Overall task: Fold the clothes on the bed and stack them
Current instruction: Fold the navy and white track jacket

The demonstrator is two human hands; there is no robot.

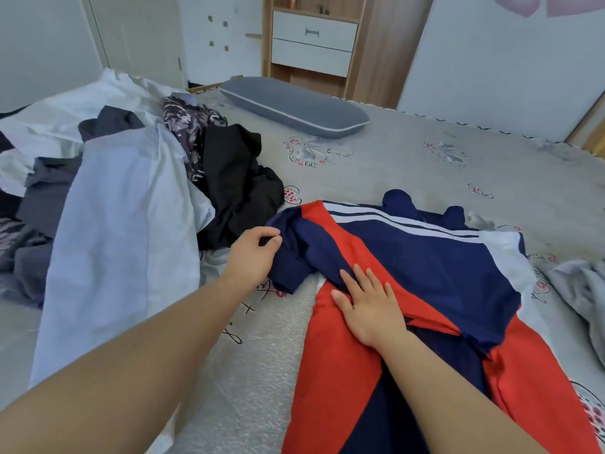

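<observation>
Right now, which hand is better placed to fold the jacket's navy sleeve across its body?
The left hand. It already pinches the navy sleeve at the jacket's left edge, so it can probably carry it over. The right hand lies flat on the jacket's middle, well placed to pin the cloth.

Jacket (425, 267) spread on bed (425, 168), near edge, 4 o'clock. Heap of clothes (131, 191) at 9 o'clock, just beside jacket. Pillow (294, 106) at 12 o'clock, far side. Cabinet (314, 40) behind pillow.
</observation>
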